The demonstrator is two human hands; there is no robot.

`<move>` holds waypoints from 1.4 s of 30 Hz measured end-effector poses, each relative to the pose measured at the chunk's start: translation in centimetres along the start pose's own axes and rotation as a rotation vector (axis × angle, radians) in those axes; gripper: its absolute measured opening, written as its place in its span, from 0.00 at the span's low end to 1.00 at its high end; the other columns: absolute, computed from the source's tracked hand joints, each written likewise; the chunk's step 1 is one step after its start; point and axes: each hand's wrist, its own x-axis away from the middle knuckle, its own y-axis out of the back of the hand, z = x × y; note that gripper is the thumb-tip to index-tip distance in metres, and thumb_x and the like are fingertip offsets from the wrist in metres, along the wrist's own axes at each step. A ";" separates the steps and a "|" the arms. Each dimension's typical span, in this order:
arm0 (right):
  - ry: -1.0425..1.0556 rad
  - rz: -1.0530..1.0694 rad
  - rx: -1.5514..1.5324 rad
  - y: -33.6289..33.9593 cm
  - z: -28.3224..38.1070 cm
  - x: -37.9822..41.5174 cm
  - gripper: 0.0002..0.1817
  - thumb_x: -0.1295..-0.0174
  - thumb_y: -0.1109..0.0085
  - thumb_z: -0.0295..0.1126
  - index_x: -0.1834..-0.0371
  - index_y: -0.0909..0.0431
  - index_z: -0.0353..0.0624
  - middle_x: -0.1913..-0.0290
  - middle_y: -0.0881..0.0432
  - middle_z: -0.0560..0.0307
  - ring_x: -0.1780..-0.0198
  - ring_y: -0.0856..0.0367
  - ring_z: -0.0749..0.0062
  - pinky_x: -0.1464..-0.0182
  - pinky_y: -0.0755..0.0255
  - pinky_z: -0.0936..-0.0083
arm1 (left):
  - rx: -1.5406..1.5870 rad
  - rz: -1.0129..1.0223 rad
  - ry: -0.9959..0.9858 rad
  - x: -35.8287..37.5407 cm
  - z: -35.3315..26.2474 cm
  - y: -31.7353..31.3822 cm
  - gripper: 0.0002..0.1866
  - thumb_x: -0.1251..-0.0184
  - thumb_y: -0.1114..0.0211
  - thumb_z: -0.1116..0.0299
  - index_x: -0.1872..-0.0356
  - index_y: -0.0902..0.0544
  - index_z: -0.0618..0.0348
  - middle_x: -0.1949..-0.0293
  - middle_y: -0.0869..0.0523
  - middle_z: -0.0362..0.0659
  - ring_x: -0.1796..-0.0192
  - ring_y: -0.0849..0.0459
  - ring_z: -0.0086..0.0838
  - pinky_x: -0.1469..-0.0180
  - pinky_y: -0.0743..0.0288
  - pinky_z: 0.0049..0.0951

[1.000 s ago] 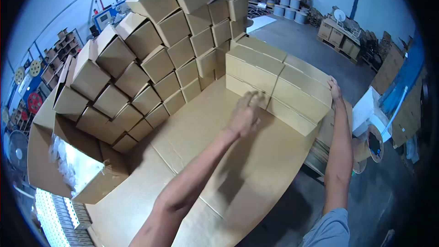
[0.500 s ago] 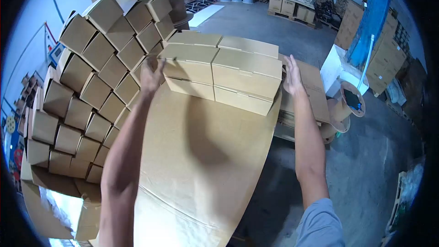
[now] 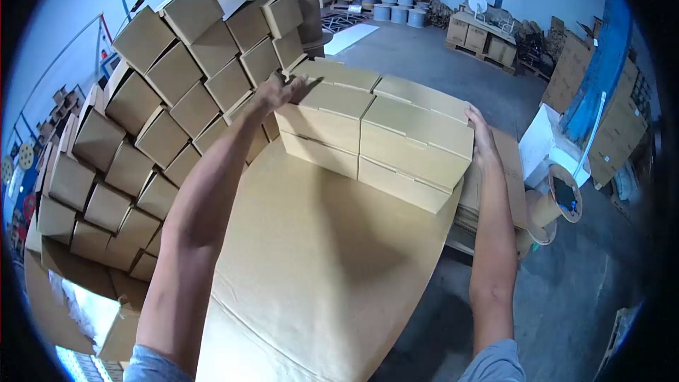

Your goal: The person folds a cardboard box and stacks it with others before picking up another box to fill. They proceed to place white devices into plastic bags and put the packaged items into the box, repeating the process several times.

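Observation:
Several closed cardboard boxes (image 3: 414,134) stand stacked two layers high at the far end of a large brown cardboard surface (image 3: 318,240). My left hand (image 3: 281,92) is at the left end of the top layer, its fingers bent over the box edge and apart from each other. At the right end, my right hand (image 3: 483,138) lies against the side of the boxes with its fingers extended. Neither hand is wrapped round a box. Shadows fall on the cardboard in front of the stack.
A tall, leaning wall of small boxes (image 3: 163,74) rises on the left. Flat cardboard sheets (image 3: 509,170) lie right of the stack, near a spool (image 3: 564,198) and a blue pillar (image 3: 601,64). Large reels stand behind.
My left hand has moved onto the top left edge of the stack, and my right hand has closed in on its right side. The view has shifted, so the stack appears lower and farther right.

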 end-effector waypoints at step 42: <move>0.807 -0.065 0.459 -10.1 12.0 5.2 0.36 0.27 0.44 0.36 0.19 0.42 0.37 0.19 0.39 0.40 0.17 0.44 0.52 0.18 0.52 0.60 | -0.731 -0.436 -0.617 11.9 -13.1 16.5 0.26 0.30 0.34 0.53 0.38 0.22 0.57 0.41 0.19 0.51 0.35 0.22 0.47 0.30 0.29 0.44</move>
